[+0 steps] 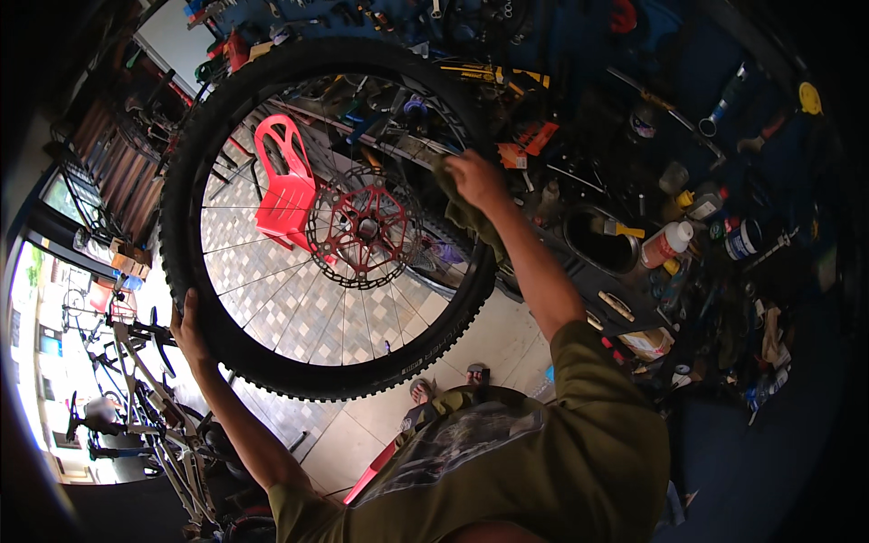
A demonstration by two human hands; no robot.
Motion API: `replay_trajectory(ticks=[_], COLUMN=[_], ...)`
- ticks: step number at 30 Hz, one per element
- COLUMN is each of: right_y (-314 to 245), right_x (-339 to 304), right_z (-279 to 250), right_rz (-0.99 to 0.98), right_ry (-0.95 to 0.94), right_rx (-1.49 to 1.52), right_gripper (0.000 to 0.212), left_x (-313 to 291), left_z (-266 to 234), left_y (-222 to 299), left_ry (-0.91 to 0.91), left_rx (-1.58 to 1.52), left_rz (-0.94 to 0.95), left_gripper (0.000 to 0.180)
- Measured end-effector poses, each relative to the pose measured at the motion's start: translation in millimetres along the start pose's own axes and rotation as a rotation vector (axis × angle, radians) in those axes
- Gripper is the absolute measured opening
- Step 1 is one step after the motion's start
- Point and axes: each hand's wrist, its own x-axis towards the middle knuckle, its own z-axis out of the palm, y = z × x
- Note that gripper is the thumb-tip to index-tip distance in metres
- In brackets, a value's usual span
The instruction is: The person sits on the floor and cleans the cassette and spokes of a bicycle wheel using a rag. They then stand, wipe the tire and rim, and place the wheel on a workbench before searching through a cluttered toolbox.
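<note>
A bicycle wheel (308, 373) with a black knobbly tire is held up in front of me, its thin spokes showing. At its hub sits a large cassette (367, 228) with a red inner part and dark toothed rings. My left hand (188, 335) is closed on the tire at the wheel's lower left. On the right side of the wheel, my right hand (478, 184) grips a dark green rag (472, 215) that lies against the tire and rim. The fingertips of the right hand are partly hidden in the cloth.
A cluttered workbench at the right holds a white-capped bottle (667, 244), a brush (623, 230) and a black round container (597, 242). A red plastic chair (288, 201) stands beyond the wheel on the tiled floor (344, 443). Bicycle frames (149, 398) stand at the left.
</note>
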Motion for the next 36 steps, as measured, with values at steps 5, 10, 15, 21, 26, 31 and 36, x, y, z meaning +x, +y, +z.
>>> replay_trajectory(ticks=[5,10,15,21,26,31,36], right_y=[-19,40,-39,-54,-70,-71,-62], right_x=[-21,1,46,103,119,149,143], right_z=[29,2,-22,-31,-22,-46,-28], right_rz=[-0.118,-0.037,-0.140,-0.430,-0.520,-0.291,-0.369], right_ry=[0.081,0.200,0.240,0.000,-0.088,-0.124,0.003], right_rx=[0.000,-0.029,0.092,-0.046,-0.230,-0.254,-0.206], right_gripper=[0.027,0.026,0.025,0.027,0.031,0.031,0.030], left_x=[-3,-9,-11,-13,-15,-27,-22], left_z=[-11,4,-19,-7,-21,-15,-15], left_y=[0,6,-5,-2,-12,-4,-4], left_ry=[0.010,-0.010,-0.001,-0.010,-0.009,-0.025,0.001], left_rx=[0.021,0.027,0.041,0.052,0.047,0.028,0.049], left_rz=[0.001,0.001,-0.001,0.100,0.050,0.078,0.040], left_gripper=[0.051,0.053,0.052,0.053,0.049,0.046,0.046])
